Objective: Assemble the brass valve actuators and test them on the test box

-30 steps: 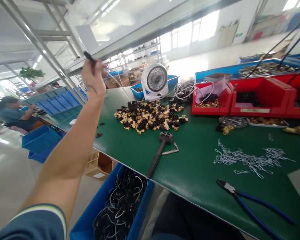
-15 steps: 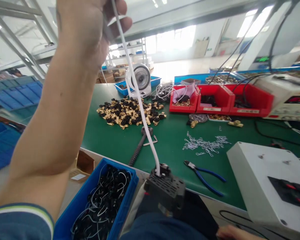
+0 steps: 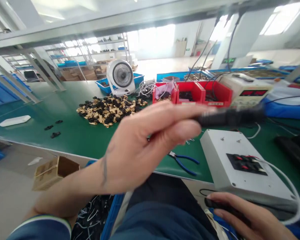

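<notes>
My left hand [image 3: 142, 146] stretches across the middle of the view, thumb and fingers closed on a black cylindrical part [image 3: 232, 116], blurred by motion, that points right. Low on the right, my right hand [image 3: 257, 216] is wrapped round a dark, elongated object [image 3: 230, 208] whose kind I cannot make out. A white cable [image 3: 296, 196] loops down from the grey switch box [image 3: 247, 186] towards my right hand. Blue-handled cutting pliers [image 3: 186, 163] lie on the green bench [image 3: 72, 140], just beyond my left hand.
Brass-and-black fittings [image 3: 107, 110] are heaped behind my left hand, near a white fan [image 3: 121, 76]. Red bins [image 3: 191, 93] and a power supply [image 3: 247, 90] line the back. A blue crate [image 3: 112, 216] of black parts with white cables stands below the bench, by a cardboard box [image 3: 53, 171].
My left hand has come down from high up and across to the right. The white cable and hanging black block it held have left that spot. More of my right hand shows.
</notes>
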A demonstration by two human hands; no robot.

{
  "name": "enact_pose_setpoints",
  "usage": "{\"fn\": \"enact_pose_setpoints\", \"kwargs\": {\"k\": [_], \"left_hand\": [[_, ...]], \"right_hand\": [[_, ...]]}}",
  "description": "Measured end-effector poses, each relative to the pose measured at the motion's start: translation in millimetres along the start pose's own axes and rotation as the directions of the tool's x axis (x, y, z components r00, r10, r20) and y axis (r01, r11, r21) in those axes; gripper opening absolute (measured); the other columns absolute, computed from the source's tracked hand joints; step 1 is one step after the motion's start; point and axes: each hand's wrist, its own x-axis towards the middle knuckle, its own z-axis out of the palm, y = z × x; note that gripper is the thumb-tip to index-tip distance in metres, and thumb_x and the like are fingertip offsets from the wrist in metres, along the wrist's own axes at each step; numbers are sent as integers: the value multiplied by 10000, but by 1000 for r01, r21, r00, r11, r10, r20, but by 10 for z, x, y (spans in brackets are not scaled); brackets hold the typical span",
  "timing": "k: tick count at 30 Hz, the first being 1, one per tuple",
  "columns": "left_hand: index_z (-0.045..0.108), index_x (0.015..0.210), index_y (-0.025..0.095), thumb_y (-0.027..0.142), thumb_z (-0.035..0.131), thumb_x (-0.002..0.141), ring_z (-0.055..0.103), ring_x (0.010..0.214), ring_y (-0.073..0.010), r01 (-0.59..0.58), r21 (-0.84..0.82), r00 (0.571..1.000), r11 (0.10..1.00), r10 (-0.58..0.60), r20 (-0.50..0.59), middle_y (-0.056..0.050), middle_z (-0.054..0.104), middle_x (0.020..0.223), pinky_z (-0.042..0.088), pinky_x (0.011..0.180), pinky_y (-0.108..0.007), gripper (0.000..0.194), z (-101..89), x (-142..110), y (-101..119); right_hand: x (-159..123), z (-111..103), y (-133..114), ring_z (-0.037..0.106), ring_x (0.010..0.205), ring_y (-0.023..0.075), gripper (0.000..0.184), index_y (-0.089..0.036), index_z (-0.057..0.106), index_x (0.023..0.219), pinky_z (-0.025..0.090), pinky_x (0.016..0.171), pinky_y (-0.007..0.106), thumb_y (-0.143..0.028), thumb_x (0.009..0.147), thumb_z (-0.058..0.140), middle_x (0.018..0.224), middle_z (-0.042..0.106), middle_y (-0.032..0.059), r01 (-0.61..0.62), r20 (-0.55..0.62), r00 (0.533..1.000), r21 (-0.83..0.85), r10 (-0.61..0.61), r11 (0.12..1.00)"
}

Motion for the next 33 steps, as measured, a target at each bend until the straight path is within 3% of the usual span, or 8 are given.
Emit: {"fn": "enact_pose_setpoints", "kwargs": {"k": [4,7,10,20,26,33], "left_hand": [[751,1069,167,207,615,986,683,800,-120,-74,4,979,997,72,191,-17,741,890,562,726,-194,164,311,-397,-122],[738,1023,147,212,644,969,677,791,-125,-50,-17,977,999,53,208,-22,752,877,555,711,-198,127,498,-572,-202],[727,1015,166,209,668,956,675,801,-113,1,-19,982,1000,2,188,-8,742,880,548,723,-183,94,558,-644,-234],[707,1006,210,208,629,979,670,775,-102,39,-19,978,999,-34,208,18,720,859,530,701,-175,83,521,-650,-247],[707,932,200,293,518,1039,638,660,-112,1,71,968,997,-19,250,16,679,758,486,594,-212,236,504,-620,-232],[708,940,197,264,562,1020,644,679,-100,-8,97,969,995,-16,246,30,681,771,484,631,-194,179,471,-596,-235]], "right_hand": [[118,-269,-397,775,786,189,218,-274,746,1059,640,702,205,-438,978,626,951,790,26,82,-139,986,-72,-92,994],[179,-417,-696,758,761,156,217,-297,719,1076,624,695,183,-400,1035,533,936,777,7,129,-246,954,-175,-170,976],[199,-454,-864,747,792,131,231,-269,694,1134,603,735,157,-340,1063,486,973,769,14,164,-239,944,-257,-227,952],[247,-320,-946,741,835,138,226,-216,709,1121,598,745,180,-256,1058,496,987,765,51,155,-204,956,-250,-209,956],[235,-292,-953,738,856,143,223,-178,698,1138,593,763,201,-243,1064,498,987,766,70,184,-205,945,-307,-254,934],[251,-269,-919,730,813,139,220,-189,702,1140,579,720,192,-224,1056,502,959,757,58,149,-241,944,-293,-224,944]]}}
